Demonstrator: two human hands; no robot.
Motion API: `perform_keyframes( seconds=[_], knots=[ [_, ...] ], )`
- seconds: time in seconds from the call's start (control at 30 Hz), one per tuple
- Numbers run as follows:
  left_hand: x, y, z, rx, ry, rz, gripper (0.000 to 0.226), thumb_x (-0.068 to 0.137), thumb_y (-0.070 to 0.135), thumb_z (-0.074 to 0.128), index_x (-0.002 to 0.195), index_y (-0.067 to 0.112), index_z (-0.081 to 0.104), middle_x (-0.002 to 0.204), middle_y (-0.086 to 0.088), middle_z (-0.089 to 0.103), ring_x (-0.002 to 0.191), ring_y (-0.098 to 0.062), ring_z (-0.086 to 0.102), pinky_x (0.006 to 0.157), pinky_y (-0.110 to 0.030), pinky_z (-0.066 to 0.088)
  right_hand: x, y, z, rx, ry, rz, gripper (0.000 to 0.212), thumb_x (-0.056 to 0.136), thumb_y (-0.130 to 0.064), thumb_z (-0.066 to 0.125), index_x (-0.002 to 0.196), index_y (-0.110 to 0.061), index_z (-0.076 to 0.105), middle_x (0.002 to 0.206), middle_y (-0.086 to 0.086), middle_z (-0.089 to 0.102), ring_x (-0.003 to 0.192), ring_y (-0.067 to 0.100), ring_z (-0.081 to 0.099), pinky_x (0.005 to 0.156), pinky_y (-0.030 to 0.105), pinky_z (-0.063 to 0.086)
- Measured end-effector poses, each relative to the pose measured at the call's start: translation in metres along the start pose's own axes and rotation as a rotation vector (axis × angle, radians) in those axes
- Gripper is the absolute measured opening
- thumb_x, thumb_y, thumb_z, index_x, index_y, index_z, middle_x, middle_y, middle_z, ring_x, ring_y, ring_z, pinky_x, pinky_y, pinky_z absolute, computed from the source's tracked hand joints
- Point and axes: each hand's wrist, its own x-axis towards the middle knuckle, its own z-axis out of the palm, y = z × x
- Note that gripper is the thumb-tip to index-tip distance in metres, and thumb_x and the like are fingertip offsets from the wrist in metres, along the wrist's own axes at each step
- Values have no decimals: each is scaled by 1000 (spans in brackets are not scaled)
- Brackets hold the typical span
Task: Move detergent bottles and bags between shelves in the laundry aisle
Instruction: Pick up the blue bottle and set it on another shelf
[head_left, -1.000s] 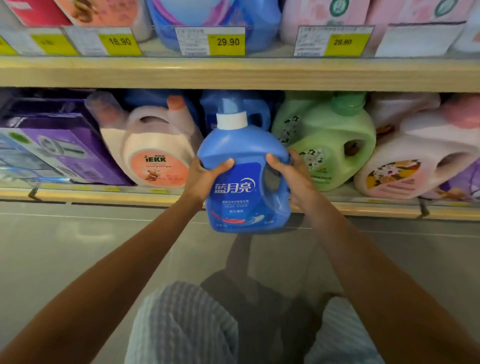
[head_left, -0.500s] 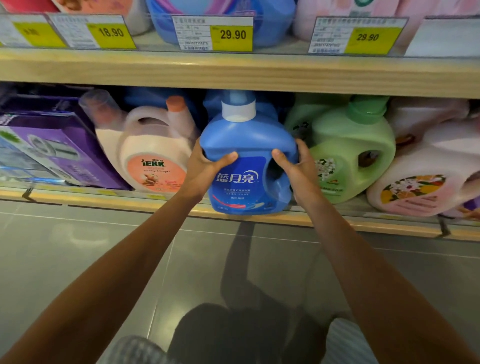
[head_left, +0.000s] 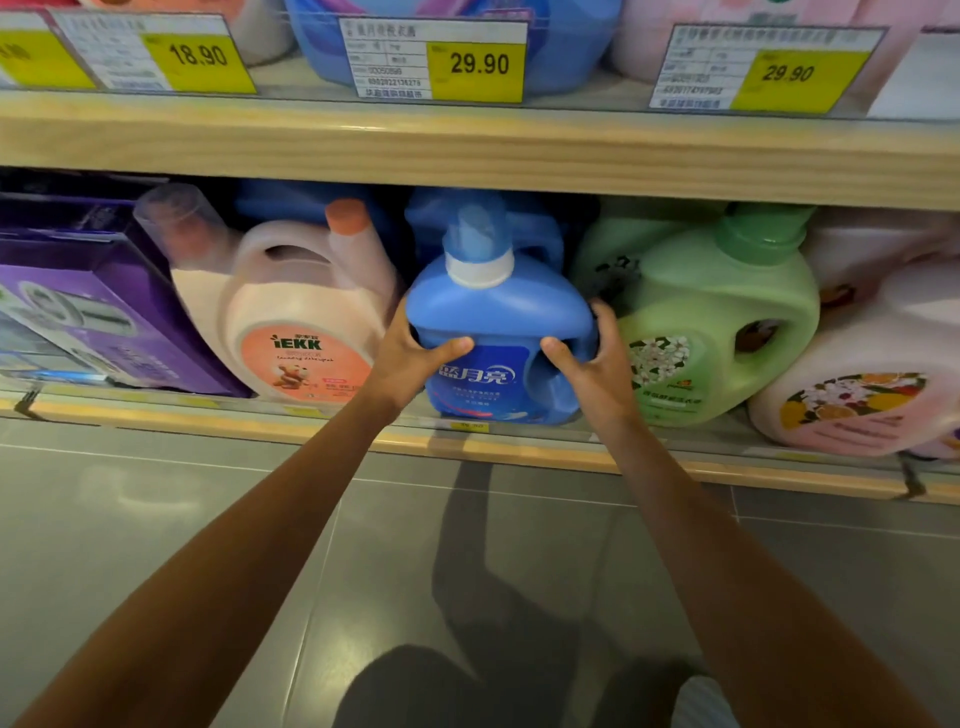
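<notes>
A blue detergent bottle (head_left: 498, 312) with a white collar and blue cap stands upright on the bottom shelf (head_left: 519, 452), between a peach bottle and a green one. My left hand (head_left: 410, 358) grips its left side, thumb across the label. On the other side, my right hand (head_left: 584, 364) grips it at the handle hole, thumb on the front. Another blue bottle (head_left: 524, 228) sits behind it in the shadow.
A peach IEKK bottle (head_left: 301, 312) and a purple box (head_left: 98, 312) stand to the left. To the right are a green bottle (head_left: 722, 322) and a pink one (head_left: 857, 384). The upper shelf edge (head_left: 467, 150) carries yellow price tags. Grey floor tiles lie below.
Both hands have carried the blue bottle forward from in front of the shelf into the gap between the peach and green bottles. It now sits on the bottom shelf.
</notes>
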Motion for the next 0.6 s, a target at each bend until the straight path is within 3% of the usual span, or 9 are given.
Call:
perform_keyframes(
  seconds=[0.07, 0.13, 0.23, 0.3, 0.4, 0.6],
  knots=[
    [1, -5, -1, 50, 0, 17, 69, 79, 1, 73, 137, 11, 38, 134, -10, 56, 121, -23, 57, 98, -41, 51, -3, 5, 1, 7, 11, 5, 52, 84, -11, 70, 128, -2, 44, 126, 14, 55, 114, 18, 56, 94, 25, 48],
    [1, -5, -1, 51, -7, 17, 67, 79, 3, 72, 136, 14, 39, 130, -6, 58, 116, -16, 59, 94, -36, 52, -2, 7, 2, 7, 16, 24, 56, 85, -11, 69, 134, -3, 41, 126, 8, 54, 110, 9, 54, 87, 12, 46],
    [-2, -4, 0, 32, -15, 32, 69, 81, -1, 69, 140, 8, 33, 136, -15, 53, 123, -26, 55, 97, -43, 51, -1, 6, 4, 1, 8, 39, 60, 86, -10, 68, 137, -3, 38, 130, 9, 52, 112, 5, 53, 84, 7, 45],
    [-5, -4, 3, 36, -16, 62, 71, 82, -5, 66, 142, 5, 29, 139, -16, 49, 124, -24, 53, 99, -40, 50, 0, 5, 4, 6, -11, 64, 66, 85, -11, 69, 140, -3, 34, 138, 14, 49, 122, 13, 51, 95, 16, 46],
    [-9, -4, 5, 44, -32, 84, 73, 82, -9, 64, 142, 6, 24, 135, -8, 47, 119, -13, 52, 97, -28, 50, 3, 2, 6, -20, -50, 119, 81, 78, -16, 77, 143, -8, 30, 144, 16, 41, 133, 27, 43, 108, 47, 41],
    [-6, -9, 4, -3, -45, 76, 71, 82, -14, 61, 139, 8, 25, 124, 4, 51, 106, 5, 60, 79, -19, 54, 7, 1, 11, -5, -24, 121, 82, 72, -21, 81, 140, -12, 35, 139, 15, 46, 128, 27, 48, 104, 52, 44]
  ],
)
